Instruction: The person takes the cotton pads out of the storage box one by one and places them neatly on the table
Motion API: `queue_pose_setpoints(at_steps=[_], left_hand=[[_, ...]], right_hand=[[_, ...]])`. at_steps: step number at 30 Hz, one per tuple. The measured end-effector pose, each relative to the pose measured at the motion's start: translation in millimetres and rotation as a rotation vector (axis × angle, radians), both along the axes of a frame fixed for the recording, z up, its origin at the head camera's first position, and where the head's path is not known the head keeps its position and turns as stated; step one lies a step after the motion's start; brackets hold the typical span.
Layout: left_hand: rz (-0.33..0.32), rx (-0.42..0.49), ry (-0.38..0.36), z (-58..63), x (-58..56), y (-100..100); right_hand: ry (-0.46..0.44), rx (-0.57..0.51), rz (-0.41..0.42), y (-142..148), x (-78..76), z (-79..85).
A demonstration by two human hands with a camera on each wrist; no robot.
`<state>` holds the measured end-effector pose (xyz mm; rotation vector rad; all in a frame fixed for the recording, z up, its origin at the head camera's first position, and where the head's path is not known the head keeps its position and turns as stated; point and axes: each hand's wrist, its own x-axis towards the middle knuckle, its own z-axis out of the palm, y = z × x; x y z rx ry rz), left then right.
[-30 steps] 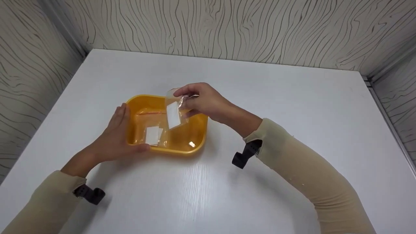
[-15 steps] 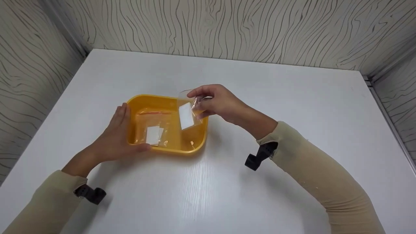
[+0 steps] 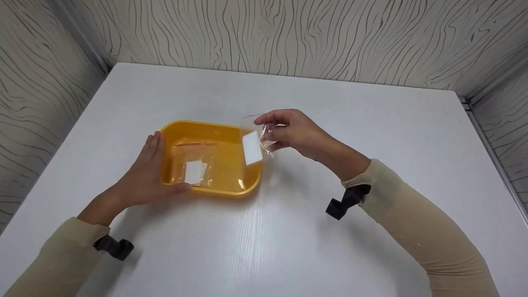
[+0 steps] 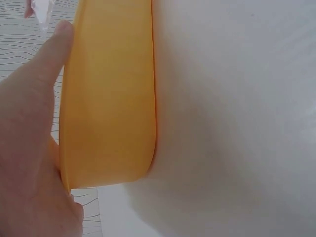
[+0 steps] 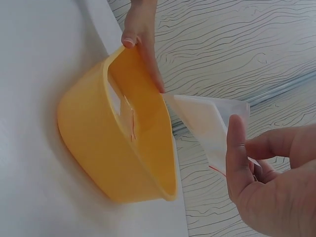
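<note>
A yellow plastic tub (image 3: 222, 193) stands on the table. My left hand (image 3: 142, 173) rests against its left end, with straight fingers along the end wall and the thumb (image 4: 59, 42) laid along the near rim. My right hand (image 3: 303, 134) pinches a clear zip bag (image 5: 197, 116) by its edge, over the tub's right end. A flat white piece (image 3: 252, 148) shows through this bag, and a red seal line shows in the right wrist view. Another zip bag (image 3: 208, 154) lies inside the tub, its red seal toward the back and white pieces (image 3: 194, 172) in it.
The white table (image 3: 363, 123) reaches back to a wood-grain patterned wall (image 3: 288, 37), with similar panels at both sides. Black camera mounts (image 3: 348, 201) sit on both wrists, at the cuffs of beige sleeves (image 3: 416, 218).
My right hand has moved to the right with the zip bag, from over the tub's middle to over its right rim. The left hand, the tub and the bag in it have stayed put.
</note>
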<state>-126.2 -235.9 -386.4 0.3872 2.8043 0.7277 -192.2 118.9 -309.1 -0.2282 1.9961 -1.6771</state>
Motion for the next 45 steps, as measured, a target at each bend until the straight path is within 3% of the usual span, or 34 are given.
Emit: queue_pose_setpoints(at_steps=[24, 45], left_hand=[[-0.006, -0.01, 0.004, 1.6, 1.1, 1], [-0.014, 0.0, 0.0, 0.2, -0.6, -1]], right_hand=[[0.027, 0.039, -0.028, 59, 11.2, 1.3], [0.016, 0.023, -0.042, 89, 18.8, -5.3]])
